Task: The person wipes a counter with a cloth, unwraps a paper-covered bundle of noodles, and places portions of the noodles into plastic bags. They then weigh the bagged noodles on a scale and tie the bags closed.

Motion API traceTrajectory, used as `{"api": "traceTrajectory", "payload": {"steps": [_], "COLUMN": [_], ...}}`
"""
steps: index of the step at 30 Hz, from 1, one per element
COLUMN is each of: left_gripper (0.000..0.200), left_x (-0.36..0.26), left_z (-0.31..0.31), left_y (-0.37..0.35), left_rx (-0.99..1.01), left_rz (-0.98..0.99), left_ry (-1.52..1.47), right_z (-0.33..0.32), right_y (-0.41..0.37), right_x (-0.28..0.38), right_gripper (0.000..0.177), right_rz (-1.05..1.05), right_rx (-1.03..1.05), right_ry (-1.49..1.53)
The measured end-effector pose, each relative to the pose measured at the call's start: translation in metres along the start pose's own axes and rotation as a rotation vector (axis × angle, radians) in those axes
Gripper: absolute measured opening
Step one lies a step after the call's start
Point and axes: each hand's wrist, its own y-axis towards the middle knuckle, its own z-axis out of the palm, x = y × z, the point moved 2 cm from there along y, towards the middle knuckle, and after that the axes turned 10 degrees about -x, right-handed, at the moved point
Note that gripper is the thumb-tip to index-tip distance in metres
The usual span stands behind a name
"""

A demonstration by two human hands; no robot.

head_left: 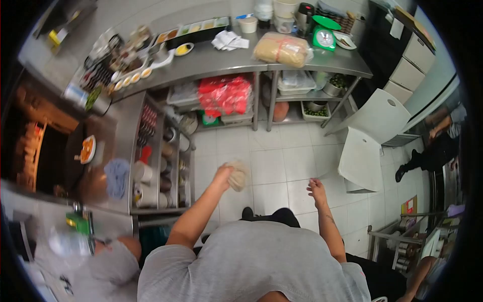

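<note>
The grey shirt (251,256) of the person wearing the camera lies nearest, and both bare arms reach out from it above the tiled floor (266,156). The left hand (221,177) grips a pale beige bundle (237,176) to the right of the shelves under the left counter. The bundle is blurred, its long axis running roughly near to far, its bulk hanging out on the right side of the hand; which end is its front I cannot tell. The fingers (229,170) of this hand are closed on the bundle's left side. Farther right and slightly nearer, the right hand (316,192) is held out, its fingers loosely curled, slightly apart and touching nothing visible. To the right of that hand stands a white chair (358,158). On the far tabletop (211,59) a plastic-wrapped package (283,49) lies with its long axis mostly left to right, just left of a green scale (324,38). At the left, a blue cloth (116,177) lies crumpled on the counter (109,132), nearer than a white dish (88,149) of orange food. Other people show at the near left (115,259) and along the right edge.
</note>
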Motion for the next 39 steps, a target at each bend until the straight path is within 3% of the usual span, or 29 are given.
{"api": "traceTrajectory", "payload": {"steps": [4, 7, 12, 14, 17, 20, 22, 23, 25, 27, 30, 33, 36, 39], "left_gripper": [0.036, 0.037, 0.042, 0.038, 0.047, 0.06, 0.058, 0.057, 0.055, 0.055, 0.055, 0.056, 0.057, 0.06], "left_x": [-0.101, -0.176, -0.31, -0.351, -0.387, -0.375, -0.367, -0.362, -0.357, -0.345, -0.334, -0.33, -0.338, -0.343], "left_z": [0.031, 0.069, 0.112, 0.105, 0.125, 0.084, 0.083, 0.09, 0.126, 0.163, 0.195, 0.217, 0.219, 0.225], "left_y": [0.073, 0.094, 0.119, 0.136, 0.137, 0.236, 0.28, 0.287, 0.293, 0.277, 0.286, 0.285, 0.277, 0.275], "left_rx": [-0.101, -0.089, -0.221, -0.438, -1.012, -0.889, -0.893, -0.784, -0.573, -0.381, -0.115, 0.086, 0.263, 0.525], "left_rz": [0.148, 0.37, 0.799, 1.015, 1.032, 0.921, 1.213, 1.258, 1.316, 1.305, 1.381, 1.364, 1.346, 1.373], "left_ry": [-0.093, -0.109, -0.075, 0.25, 1.495, 1.742, 1.648, 1.69, 1.743, 1.781, 1.823, 1.656, 1.637, 1.619], "right_z": [-0.02, -0.014, 0.011, 0.022, 0.041, 0.061, 0.078, 0.088, 0.108, 0.124, 0.133, 0.127, 0.113, 0.085], "right_y": [0.035, 0.074, 0.183, 0.204, 0.229, 0.263, 0.288, 0.305, 0.333, 0.363, 0.365, 0.324, 0.277, 0.23], "right_x": [-0.004, 0.004, 0.126, 0.201, 0.307, 0.378, 0.408, 0.417, 0.43, 0.427, 0.435, 0.471, 0.509, 0.542], "right_gripper": [0.03, 0.026, 0.026, 0.029, 0.034, 0.062, 0.081, 0.089, 0.081, 0.063, 0.042, 0.03, 0.03, 0.03], "right_rz": [0.151, 0.22, -0.054, -0.172, -0.326, -0.388, -0.401, -0.393, -0.3, -0.342, -0.298, -0.22, -0.36, -0.466], "right_rx": [-0.195, -0.158, -0.117, -0.07, -0.031, -0.092, -0.244, -0.316, -0.435, -0.366, -0.17, -0.209, -0.193, -0.263], "right_ry": [0.103, 0.173, 0.203, 0.219, 0.343, 0.358, 0.335, 0.333, 0.253, 0.277, 0.779, 0.925, 0.861, 0.551]}}
